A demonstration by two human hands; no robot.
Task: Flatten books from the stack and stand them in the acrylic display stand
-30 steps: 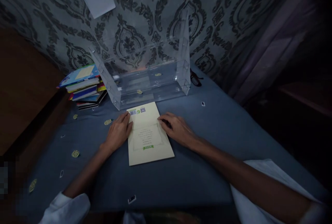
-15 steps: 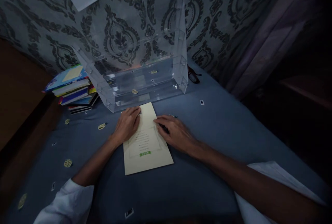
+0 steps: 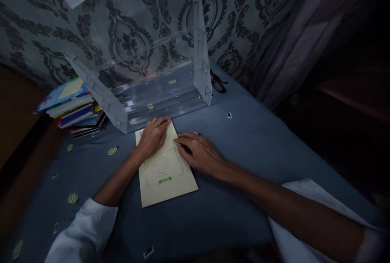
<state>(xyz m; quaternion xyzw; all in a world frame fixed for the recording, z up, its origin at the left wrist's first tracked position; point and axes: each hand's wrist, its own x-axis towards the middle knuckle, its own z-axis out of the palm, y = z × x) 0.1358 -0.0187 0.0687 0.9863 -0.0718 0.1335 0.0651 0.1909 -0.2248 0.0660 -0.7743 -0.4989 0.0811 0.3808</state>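
A cream booklet (image 3: 170, 186) with printed lines and a green ribbon mark lies flat on the blue tablecloth. Across its upper part rests my left hand (image 3: 154, 136), palm down with the fingers stretched toward the top edge, holding nothing. At the booklet's right edge my right hand (image 3: 199, 152) is closed around a dark, slim pen (image 3: 185, 148). The fingertips of my right hand touch or nearly touch the page. Part of the page's upper left is hidden under my left hand.
A clear acrylic rack (image 3: 202, 64) stands behind the booklet, against the patterned wall covering. Stacked books (image 3: 76, 111) sit at its left. Dark-framed glasses (image 3: 218, 83) lie at its right. The blue tablecloth (image 3: 243, 145) has small printed patterns.
My left hand has slid across the upper page toward its top right, covering more of it. The whole view has shifted slightly. My right hand keeps the pen at the page's right edge.
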